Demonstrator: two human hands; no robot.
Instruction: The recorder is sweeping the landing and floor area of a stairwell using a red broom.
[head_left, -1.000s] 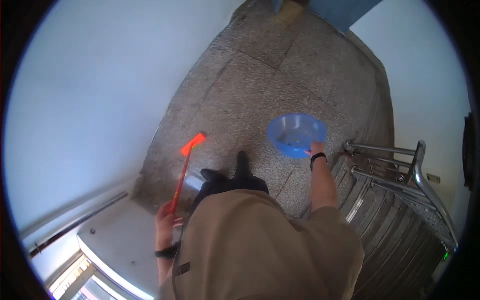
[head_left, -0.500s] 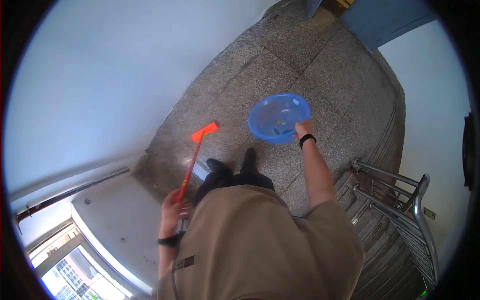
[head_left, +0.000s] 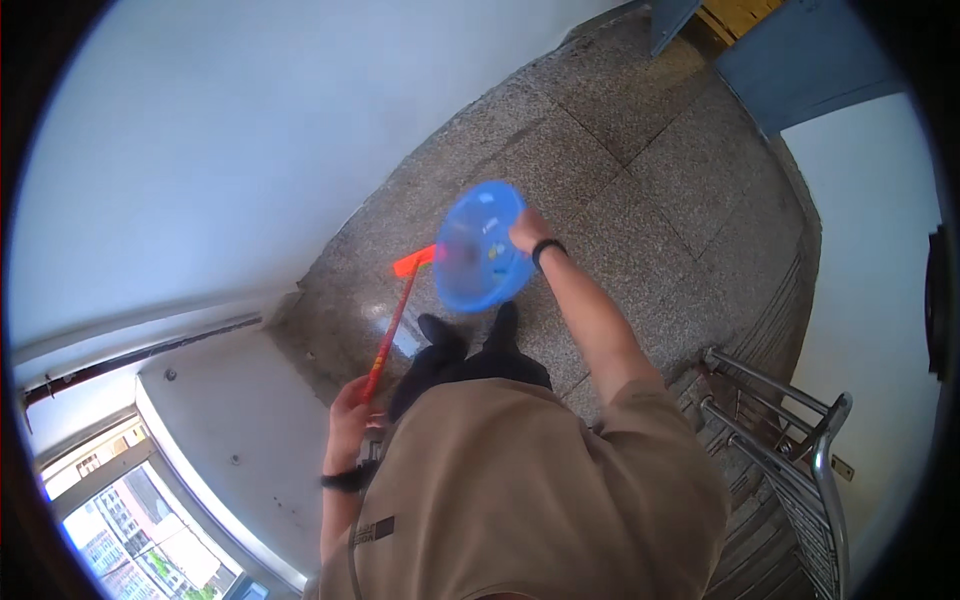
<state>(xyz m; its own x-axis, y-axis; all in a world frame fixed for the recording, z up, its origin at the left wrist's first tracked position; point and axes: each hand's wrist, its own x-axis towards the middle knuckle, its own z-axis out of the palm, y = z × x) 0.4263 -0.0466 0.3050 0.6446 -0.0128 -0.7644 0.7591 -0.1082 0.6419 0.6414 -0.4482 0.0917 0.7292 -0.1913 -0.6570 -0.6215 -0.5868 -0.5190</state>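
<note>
Head view: only cam here, looks down past a brown shirt [head_left: 530, 480] at a speckled floor [head_left: 590, 150]
Blue basin [head_left: 480, 230]: just above ctr of frame, tilted w/ its inside on show, looks held clear of floor, in front of the tool's head
Basin contents: few small yellow/green bits or marks, blurred, can't tell loose or printed; can't tell if any water
R hand [head_left: 526, 231]: upper ctr, fingers closed over basin rim on its right side, firm hold afaict, no gap seen betw fingers & rim
L hand [head_left: 350, 412]: lower left of ctr, fingers curled round the red handle of the orange-headed tool [head_left: 393, 335], a few fingertips look loose, not fully wrapped
Tool head [head_left: 410, 263]: left of ctr, slanted, right end behind basin; can't tell if it touches floor
Shoes [head_left: 441, 332]: below basin, mid frame, both on flat floor, well apart from steps [head_left: 770, 530] at lower right
Railing [head_left: 820, 470]: lower right, neither hand on it
Blue door [head_left: 815, 70]: upper right, nobody visible there
Done, judging by pic: basin & tool both up in hand, 1 each
Left, judging by pic: neither put down yet, both hands occupied; any result on floor can't be told
</note>
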